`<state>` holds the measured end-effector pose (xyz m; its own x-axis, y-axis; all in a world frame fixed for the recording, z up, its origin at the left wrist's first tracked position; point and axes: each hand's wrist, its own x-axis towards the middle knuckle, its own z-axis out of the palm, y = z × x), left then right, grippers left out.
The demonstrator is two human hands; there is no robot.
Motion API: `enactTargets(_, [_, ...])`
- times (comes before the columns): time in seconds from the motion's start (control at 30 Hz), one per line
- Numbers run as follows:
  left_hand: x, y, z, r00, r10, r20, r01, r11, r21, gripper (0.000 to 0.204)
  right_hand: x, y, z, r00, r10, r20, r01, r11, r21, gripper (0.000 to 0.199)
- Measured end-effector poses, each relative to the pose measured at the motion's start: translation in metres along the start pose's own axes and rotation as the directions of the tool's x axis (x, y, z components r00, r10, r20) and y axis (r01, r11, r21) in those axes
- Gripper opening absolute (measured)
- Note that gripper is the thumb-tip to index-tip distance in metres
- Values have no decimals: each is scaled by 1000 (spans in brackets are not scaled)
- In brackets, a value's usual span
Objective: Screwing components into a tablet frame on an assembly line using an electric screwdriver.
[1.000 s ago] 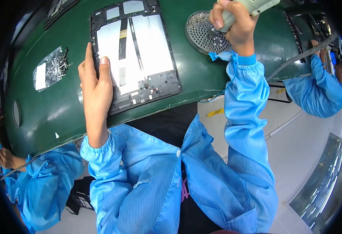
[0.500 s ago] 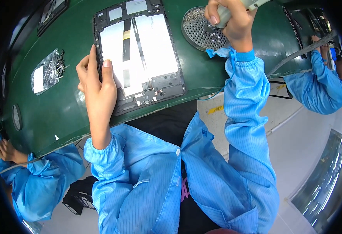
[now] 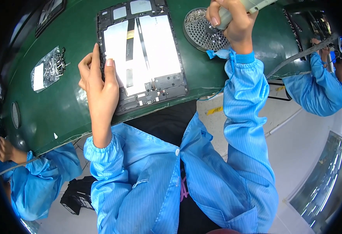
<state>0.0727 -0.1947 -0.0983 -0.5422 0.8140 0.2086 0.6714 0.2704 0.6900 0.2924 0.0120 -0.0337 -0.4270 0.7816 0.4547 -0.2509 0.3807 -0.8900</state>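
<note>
Green and glossy, one bench [image 3: 206, 72] runs across the upper part of the view, with a pale floor [image 3: 307, 156] below it and two other people in blue, one sleeve [image 3: 46, 191] at the far left and another sleeve [image 3: 313, 87] at the right. On the bench lie one opened tablet [image 3: 161, 46], in front of the person, one round dish [image 3: 202, 41] of screws beyond its right side, one clear bag [image 3: 52, 66] of small dark parts with a single white label, one round grey mesh piece [image 3: 15, 115], one white scrap [image 3: 55, 135] and one dark panel [image 3: 50, 17] at the top left. Both hands are busy: the left hand [image 3: 100, 85] holds the tablet's left edge, thumb on top and fingers along the outside, while the right hand [image 3: 239, 23] is closed around one pale power screwdriver [image 3: 256, 4], its nose down at the dish (whether the tip touches a screw cannot be told). Compared with a second ago, the tablet and left hand have moved slightly right, nearer the dish; the right hand and screwdriver have stayed at the dish, while the bag lies where it was.
</note>
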Motion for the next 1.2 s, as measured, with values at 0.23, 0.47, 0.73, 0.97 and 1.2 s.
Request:
enactTargets(0.23, [0, 1, 0, 1000, -4, -5, 4, 1000, 11, 48, -1, 2, 1, 1000, -1, -5, 1, 1000, 10, 21])
enactTargets(0.47, [-1, 3, 0, 1000, -11, 0, 11, 1000, -20, 47, -1, 2, 2, 1000, -6, -4, 5, 1000, -31, 19])
enactTargets(0.73, [-1, 4, -2, 1000, -16, -6, 16, 1000, 12, 47, 1, 5, 5, 998, 28, -54, -25, 998, 63, 23])
enactTargets(0.97, [31, 60, -17, 845, 524, -105, -524, 851, 30, 26, 12, -20, 6, 995, 57, -82, -50, 995, 85, 23])
enactTargets(1.2, [94, 124, 40, 583, 733, 350, -590, 678, -439, 33, 26, -55, 18, 998, -29, -51, 41, 971, 237, 25])
